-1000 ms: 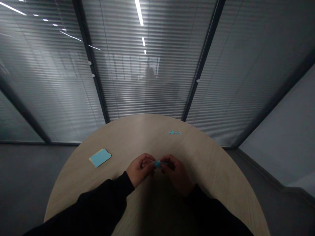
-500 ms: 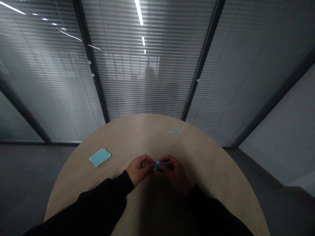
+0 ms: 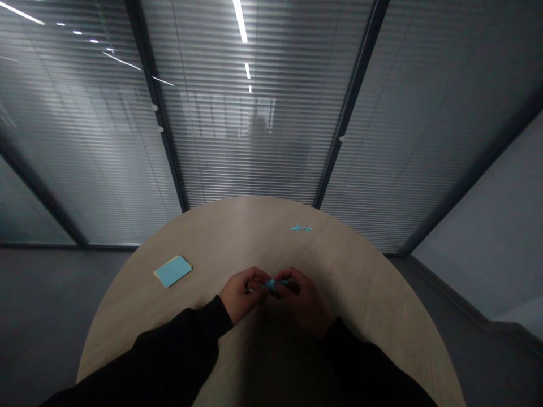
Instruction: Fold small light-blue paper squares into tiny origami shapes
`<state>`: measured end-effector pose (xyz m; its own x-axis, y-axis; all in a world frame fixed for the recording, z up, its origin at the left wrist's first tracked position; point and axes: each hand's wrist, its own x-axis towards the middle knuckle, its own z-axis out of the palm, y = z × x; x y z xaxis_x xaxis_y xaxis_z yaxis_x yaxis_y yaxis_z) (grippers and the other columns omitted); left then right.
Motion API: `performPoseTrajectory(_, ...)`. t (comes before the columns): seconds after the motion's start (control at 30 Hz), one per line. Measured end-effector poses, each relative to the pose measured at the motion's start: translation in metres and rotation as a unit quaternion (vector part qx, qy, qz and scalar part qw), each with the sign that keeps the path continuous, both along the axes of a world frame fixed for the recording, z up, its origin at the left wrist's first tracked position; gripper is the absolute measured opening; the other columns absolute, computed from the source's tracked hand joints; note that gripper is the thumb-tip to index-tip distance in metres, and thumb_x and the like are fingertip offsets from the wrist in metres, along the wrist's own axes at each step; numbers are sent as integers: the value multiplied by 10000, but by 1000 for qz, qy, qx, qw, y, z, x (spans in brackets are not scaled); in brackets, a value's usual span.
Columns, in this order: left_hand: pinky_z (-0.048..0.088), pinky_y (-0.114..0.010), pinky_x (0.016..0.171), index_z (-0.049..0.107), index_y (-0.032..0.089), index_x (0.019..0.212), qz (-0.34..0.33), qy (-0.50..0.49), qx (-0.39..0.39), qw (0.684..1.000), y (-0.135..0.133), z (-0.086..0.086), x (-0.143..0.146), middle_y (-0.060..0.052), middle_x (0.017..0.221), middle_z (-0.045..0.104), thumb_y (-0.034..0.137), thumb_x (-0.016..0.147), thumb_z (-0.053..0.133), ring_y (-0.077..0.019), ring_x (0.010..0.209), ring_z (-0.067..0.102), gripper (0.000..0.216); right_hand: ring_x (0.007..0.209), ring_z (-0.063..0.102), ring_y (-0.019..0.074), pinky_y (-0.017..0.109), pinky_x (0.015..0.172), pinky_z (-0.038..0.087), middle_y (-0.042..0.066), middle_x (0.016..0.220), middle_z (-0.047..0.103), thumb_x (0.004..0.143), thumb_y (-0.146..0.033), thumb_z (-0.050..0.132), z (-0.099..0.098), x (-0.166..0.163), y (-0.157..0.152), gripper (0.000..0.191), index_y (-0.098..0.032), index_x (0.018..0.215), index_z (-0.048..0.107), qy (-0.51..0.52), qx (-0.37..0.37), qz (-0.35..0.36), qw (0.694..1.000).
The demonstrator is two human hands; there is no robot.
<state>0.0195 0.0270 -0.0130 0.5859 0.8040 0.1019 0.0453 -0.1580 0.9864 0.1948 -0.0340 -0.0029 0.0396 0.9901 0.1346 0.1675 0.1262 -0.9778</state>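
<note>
Over the near middle of the round table, a small folded piece of light blue paper (image 3: 271, 284) is pinched between my two hands. My left hand (image 3: 242, 293) grips its left side between thumb and fingers. From the right, my right hand (image 3: 306, 299) holds the other end, with part of the paper showing between its thumb and forefinger. The fingers cover much of the paper, so its full shape is hidden.
On the left of the wooden table (image 3: 250, 226) lies a stack of paper sheets (image 3: 173, 272), light blue on top with yellow beneath. Small folded blue paper figures (image 3: 301, 228) sit near the far right edge. Behind the table stands a glass wall with blinds (image 3: 254, 158).
The blue paper between my fingers has changed its visible shape, now looking more peaked. My left hand has shifted very slightly to the right; the right hand stays in place.
</note>
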Motion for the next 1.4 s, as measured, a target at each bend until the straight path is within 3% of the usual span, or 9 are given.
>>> performPoseTrajectory(0.27, 458, -263, 611, 605, 121, 901, -43, -28, -87, 995, 8, -7, 1, -87, 780, 704, 502, 713, 725, -140, 638, 614, 442, 734, 664, 169, 291, 683, 508, 25, 761, 697, 769, -383, 702, 2, 0, 1, 260, -181, 888, 589, 67, -31, 8, 997)
performPoseTrajectory(0.5, 418, -250, 588, 622, 129, 818, -51, 39, -49, 997, 5, 1, -1, -45, 706, 673, 540, 754, 661, -127, 604, 580, 418, 754, 659, 174, 297, 691, 500, 19, 773, 693, 749, -372, 712, 7, 4, -2, 289, -181, 922, 579, 35, -52, 19, 998)
performPoseTrajectory(0.73, 334, -216, 495, 615, 134, 857, -48, 41, -22, 998, 5, -4, -1, 17, 596, 584, 486, 738, 698, -92, 499, 477, 382, 713, 645, 167, 293, 667, 494, 7, 755, 681, 744, -346, 707, 7, 6, -1, 247, -183, 886, 587, 0, -31, 19, 999)
performPoseTrajectory(0.9, 397, -241, 560, 616, 135, 872, -52, 35, -24, 998, 4, -1, -2, -47, 730, 666, 483, 756, 676, -121, 584, 554, 371, 713, 636, 162, 284, 667, 482, 3, 742, 674, 753, -319, 701, 6, 7, 0, 212, -181, 874, 593, -14, -34, 13, 999)
performPoseTrajectory(1.07, 421, -252, 572, 614, 133, 840, -44, 47, -9, 998, 5, -1, -3, -56, 723, 671, 510, 780, 642, -133, 594, 579, 383, 715, 638, 161, 282, 672, 481, 7, 750, 678, 730, -330, 720, 8, 6, -1, 249, -175, 875, 590, 8, -54, 11, 998)
performPoseTrajectory(1.27, 437, -251, 581, 596, 142, 849, -51, -5, -63, 997, 4, 2, -2, -28, 692, 649, 574, 778, 629, -121, 582, 576, 439, 644, 613, 144, 247, 591, 459, -8, 695, 657, 752, -342, 710, 7, 6, -1, 238, -172, 889, 615, -18, -49, 17, 999)
performPoseTrajectory(1.4, 456, -259, 582, 577, 146, 851, -44, -27, -96, 994, 5, 2, 0, -19, 683, 641, 582, 732, 676, -121, 574, 585, 463, 708, 638, 161, 264, 639, 481, 17, 752, 689, 809, -356, 663, 4, 4, -2, 220, -169, 922, 647, -43, -24, 45, 998)
